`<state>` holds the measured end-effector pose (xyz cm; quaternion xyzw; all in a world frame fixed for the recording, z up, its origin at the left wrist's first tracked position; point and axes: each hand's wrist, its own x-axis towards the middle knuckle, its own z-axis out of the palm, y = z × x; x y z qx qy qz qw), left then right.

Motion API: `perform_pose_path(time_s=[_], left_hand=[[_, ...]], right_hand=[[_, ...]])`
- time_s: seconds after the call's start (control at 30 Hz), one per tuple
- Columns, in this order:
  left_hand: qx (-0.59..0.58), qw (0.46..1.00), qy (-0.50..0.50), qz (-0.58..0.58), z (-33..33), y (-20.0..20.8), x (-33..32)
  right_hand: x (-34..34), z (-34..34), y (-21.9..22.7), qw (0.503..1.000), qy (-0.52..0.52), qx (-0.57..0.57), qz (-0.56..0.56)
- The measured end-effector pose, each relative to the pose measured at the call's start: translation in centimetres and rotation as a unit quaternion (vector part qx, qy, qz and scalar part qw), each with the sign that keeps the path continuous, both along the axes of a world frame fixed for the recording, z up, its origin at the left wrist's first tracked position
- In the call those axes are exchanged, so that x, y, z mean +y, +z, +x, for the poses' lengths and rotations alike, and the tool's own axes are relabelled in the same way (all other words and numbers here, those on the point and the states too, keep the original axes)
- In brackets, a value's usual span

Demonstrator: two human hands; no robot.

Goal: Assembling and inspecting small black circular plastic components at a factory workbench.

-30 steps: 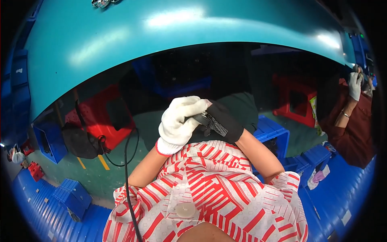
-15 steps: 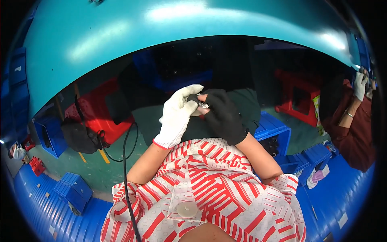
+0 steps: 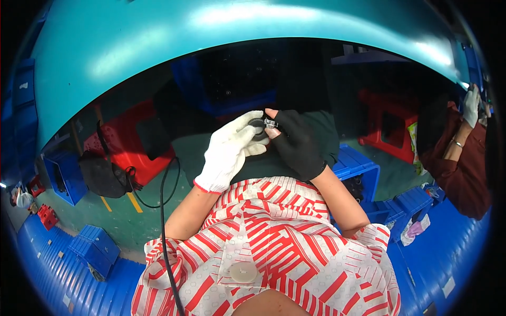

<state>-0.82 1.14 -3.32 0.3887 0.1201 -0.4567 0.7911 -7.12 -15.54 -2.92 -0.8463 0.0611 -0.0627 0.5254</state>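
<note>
- The left hand (image 3: 227,152), in a white knit glove, is curled around a small dark round part (image 3: 257,128), its fingers wrapped about the part's near side; the hand is closed on it, held up in front of the chest under the teal worktop (image 3: 158,47)
- The right hand (image 3: 296,143), in a black fingerless glove, pinches a small silvery metal piece (image 3: 270,124) between bare thumb and fingertip, right against the round part; the two hands touch at that spot
- The round part looks small, rigid and light, judged from how one hand cups it with ease; a hold about its rim, as the left hand has it, seems the steady one; the knit glove should give fair grip
- The metal piece is tiny and looks hard and smooth; it would likely slip or drop easily, so bare fingertips at its sides seem the surest hold; its exact shape is too small to tell
- Outward: the person's red-and-white striped garment (image 3: 274,237) below the hands; a black cable (image 3: 162,221) running down the left; a red stool (image 3: 126,137) and blue crates (image 3: 95,247) on the green floor (image 3: 121,216)
- At far right another person's white-gloved hand (image 3: 470,105) is raised, well apart
</note>
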Motion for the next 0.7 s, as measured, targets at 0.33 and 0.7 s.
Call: perform_pose_path(time_s=[0.33, 0.7], left_hand=[[0.033, 0.997, 0.025, -0.071, 0.0, 0.0, 0.2], [0.036, 0.997, 0.028, -0.066, 0.0, 0.3, 0.2]], right_hand=[[-0.2, -0.6, 0.1, 0.998, 0.003, 0.037, 0.045], [-0.5, -0.7, -0.1, 0.999, 0.034, -0.007, -0.001]])
